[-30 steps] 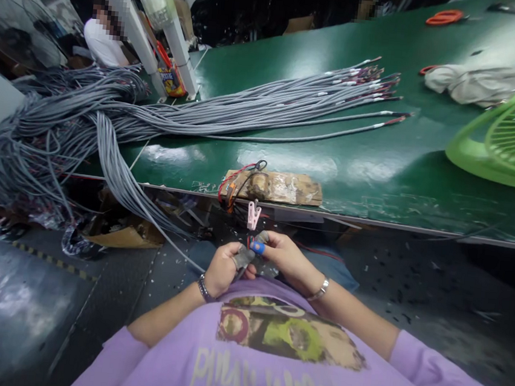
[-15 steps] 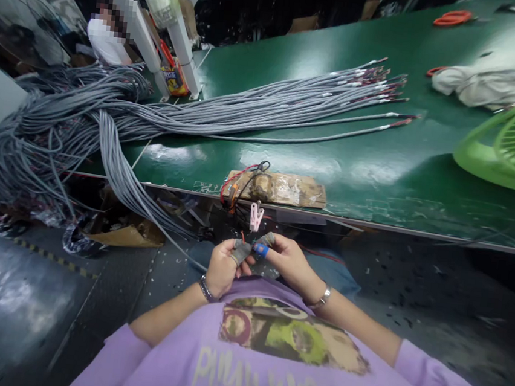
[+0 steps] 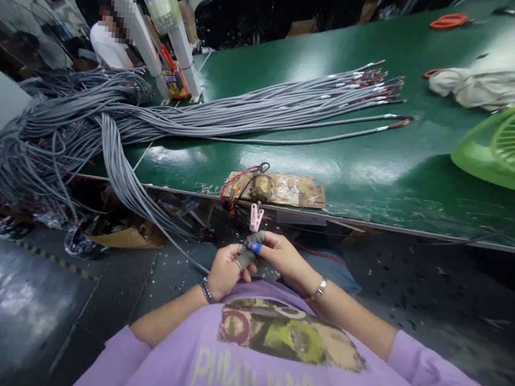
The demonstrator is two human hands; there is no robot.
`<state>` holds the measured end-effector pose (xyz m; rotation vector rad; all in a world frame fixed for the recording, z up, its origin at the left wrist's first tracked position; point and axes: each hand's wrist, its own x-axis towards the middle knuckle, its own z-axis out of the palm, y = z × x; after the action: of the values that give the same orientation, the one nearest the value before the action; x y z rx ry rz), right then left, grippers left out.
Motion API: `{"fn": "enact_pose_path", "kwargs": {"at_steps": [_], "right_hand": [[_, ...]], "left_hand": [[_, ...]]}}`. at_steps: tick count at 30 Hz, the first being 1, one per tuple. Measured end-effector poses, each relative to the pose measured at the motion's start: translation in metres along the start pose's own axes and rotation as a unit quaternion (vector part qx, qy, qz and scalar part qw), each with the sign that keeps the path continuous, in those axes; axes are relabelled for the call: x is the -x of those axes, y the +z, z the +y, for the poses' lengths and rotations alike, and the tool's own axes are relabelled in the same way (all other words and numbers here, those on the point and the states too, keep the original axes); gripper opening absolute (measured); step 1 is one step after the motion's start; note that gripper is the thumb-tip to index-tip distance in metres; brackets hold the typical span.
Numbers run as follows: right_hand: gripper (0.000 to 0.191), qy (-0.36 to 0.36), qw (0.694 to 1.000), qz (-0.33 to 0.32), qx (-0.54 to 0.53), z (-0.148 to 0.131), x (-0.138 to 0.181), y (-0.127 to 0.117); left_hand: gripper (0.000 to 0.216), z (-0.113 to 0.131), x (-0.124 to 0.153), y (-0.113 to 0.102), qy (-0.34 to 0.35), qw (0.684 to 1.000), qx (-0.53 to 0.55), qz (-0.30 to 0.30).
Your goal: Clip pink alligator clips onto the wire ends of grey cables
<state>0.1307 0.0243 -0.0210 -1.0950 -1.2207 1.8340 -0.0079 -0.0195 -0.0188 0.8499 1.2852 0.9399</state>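
Note:
My left hand (image 3: 225, 273) is closed round the end of a grey cable (image 3: 184, 252), which comes in from the hanging bundle at the left. Grey covers wrap some of its fingertips. Against it, my right hand (image 3: 286, 261) pinches the thin wires at the cable's end, with blue tape on one finger. A bit of red wire shows between the fingertips; the rest is hidden by them. Just beyond the hands, a pink clothespin (image 3: 256, 217) hangs at the bench edge, below a wooden board (image 3: 296, 191) with red and black leads.
A long bundle of grey cables (image 3: 247, 108) lies across the green bench (image 3: 376, 186), piled up at the left. To the right are a green fan (image 3: 479, 157), a crumpled cloth (image 3: 472, 86) and orange-handled scissors (image 3: 448, 21). A person in white (image 3: 110, 45) is at the back left.
My right hand has shifted slightly left and its fingertips now overlap those of my left hand. The red wire end that stuck up is now mostly covered by the fingers.

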Motion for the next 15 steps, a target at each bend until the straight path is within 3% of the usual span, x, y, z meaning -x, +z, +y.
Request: {"fn": "enact_pose_path", "kwargs": {"at_steps": [8, 15], "right_hand": [[0.04, -0.012, 0.998, 0.059, 0.017, -0.001, 0.0059, 0.0058], [0.039, 0.016, 0.999, 0.011, -0.031, -0.0022, 0.0046, 0.0055]], "left_hand": [[0.044, 0.0065, 0.0008, 0.0049, -0.026, 0.999, 0.021, 0.031], [0.04, -0.0028, 0.0, -0.0006, -0.021, 1.0, 0.01, -0.006]]}}
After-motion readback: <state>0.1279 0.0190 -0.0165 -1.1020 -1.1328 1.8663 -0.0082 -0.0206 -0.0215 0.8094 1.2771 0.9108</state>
